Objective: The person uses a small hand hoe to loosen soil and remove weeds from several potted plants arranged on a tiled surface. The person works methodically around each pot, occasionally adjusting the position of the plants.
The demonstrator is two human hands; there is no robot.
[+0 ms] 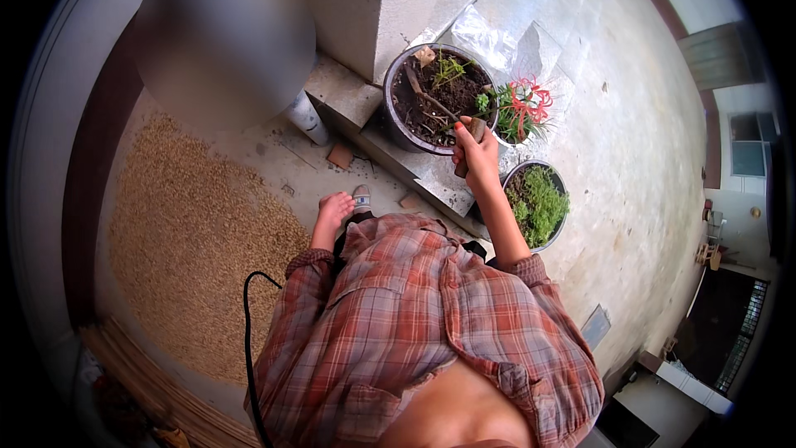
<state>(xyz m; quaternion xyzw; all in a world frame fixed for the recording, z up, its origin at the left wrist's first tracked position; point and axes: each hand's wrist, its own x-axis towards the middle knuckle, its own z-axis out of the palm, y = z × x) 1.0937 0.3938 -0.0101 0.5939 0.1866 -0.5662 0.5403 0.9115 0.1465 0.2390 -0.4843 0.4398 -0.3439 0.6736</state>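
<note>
My right hand (477, 148) is closed round the wooden handle of a small hand tool (443, 107), whose thin metal shank reaches over the dark soil. The tool's far end lies at the soil, beside a small green plant (449, 70) in a large round pot (392, 113). Which kind of tool it is I cannot tell. Over the ground at the left, my left hand (337, 206) holds nothing, its fingers extended near my shoe. A pot with red spider lily flowers (528, 99) stands beside the large pot, and a pot of leafy green plants (536, 205) sits nearer my right forearm.
A wide spread of grain-like material (199, 242) covers the ground at left. The pots stand along a raised concrete ledge (404, 182) by a square pillar (348, 6). A clear plastic bag (482, 37) lies behind the large pot, and a white pipe (308, 118) stands near the ledge.
</note>
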